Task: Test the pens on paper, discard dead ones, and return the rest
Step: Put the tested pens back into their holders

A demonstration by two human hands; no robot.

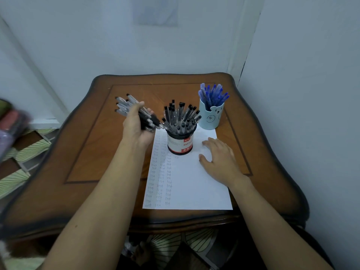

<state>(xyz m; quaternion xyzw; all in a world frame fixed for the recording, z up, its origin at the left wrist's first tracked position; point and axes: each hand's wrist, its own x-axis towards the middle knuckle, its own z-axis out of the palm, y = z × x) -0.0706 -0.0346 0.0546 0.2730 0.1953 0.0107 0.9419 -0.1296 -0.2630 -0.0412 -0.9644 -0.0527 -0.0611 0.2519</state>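
In left hand [136, 129] (curled), pens [124, 105]

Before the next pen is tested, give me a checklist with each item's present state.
1. Left hand grips the bundle of black pens firmly: ok.
2. Right hand is free to take a pen; it lies flat on the paper, holding nothing: ok.
3. Blank room on the paper right of the written columns: ok.
4. Black pen can stands upright: ok.
5. A place for dead pens: cannot tell, none in view.
6. Which pens in the bundle are already tested: cannot tell.
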